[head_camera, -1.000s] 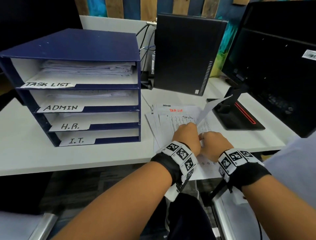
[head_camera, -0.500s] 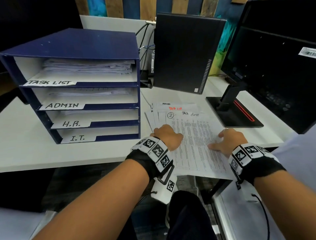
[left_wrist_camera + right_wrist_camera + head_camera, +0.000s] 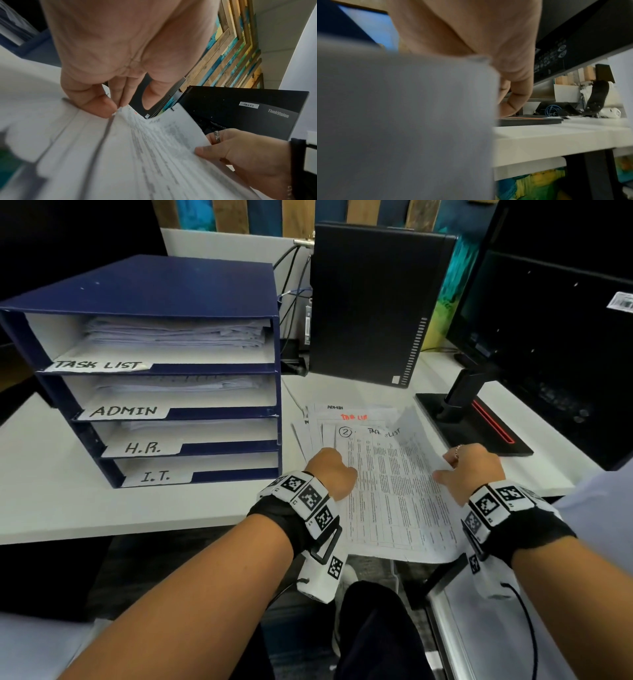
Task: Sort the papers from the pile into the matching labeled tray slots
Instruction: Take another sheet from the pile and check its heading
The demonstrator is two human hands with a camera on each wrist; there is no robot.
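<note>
The top sheet [image 3: 394, 491], headed TASK LIST with a circled 2, lies over the paper pile [image 3: 346, 414] on the white table and overhangs its front edge. My left hand [image 3: 330, 474] pinches its left edge between thumb and fingers, as the left wrist view shows [image 3: 118, 109]. My right hand [image 3: 474, 470] grips the right edge [image 3: 202, 146], which curls upward. The right wrist view is mostly filled by the blurred sheet [image 3: 402, 121]. The blue tray rack [image 3: 154, 285] stands to the left, with slots labelled TASK LIST [image 3: 99, 365], ADMIN, H.R. and I.T.
A black computer tower [image 3: 373, 302] stands behind the pile. A monitor [image 3: 555, 337] and its stand base [image 3: 479, 422] are at the right, close to my right hand. Cables hang between rack and tower. Bare table [image 3: 51, 491] lies in front of the rack.
A second ago my hands were together on the pile with a sheet's corner flipped up. They have spread apart to the top sheet's two edges, and its right edge now lifts.
</note>
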